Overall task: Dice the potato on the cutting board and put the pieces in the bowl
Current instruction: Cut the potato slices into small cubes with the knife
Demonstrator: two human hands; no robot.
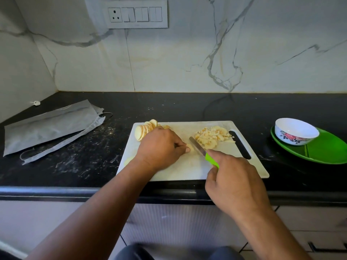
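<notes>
My right hand [234, 177] is clamped round the green handle of the knife [201, 150], just off the board's [187, 169] near edge; the blade angles out over mid-board. My left hand [159, 148] sits on the board left of the blade, fingers curled and pinching a slice [189, 147] at the fingertips, which lie just beside the edge.

Risk 1: fingertips that close to the blade. If the slice skids on the wet board, the cut lands on a finger.

Risk 2: one loose slice lies at the board's left edge, half hidden by my wrist; a nudge could push it onto the counter.

Farther in: the diced pile [212, 137] lies right of the blade, beside the board's handle slot. Sweeping with the knife could spill dice through the slot.

The uncut slices [146, 128] lean in a fan at the board's far-left corner; a bump from my knuckles could topple them.

The bowl [295, 131] stands on a green plate [326, 149], well right of the board. A carry across bare counter may drop pieces.
</notes>
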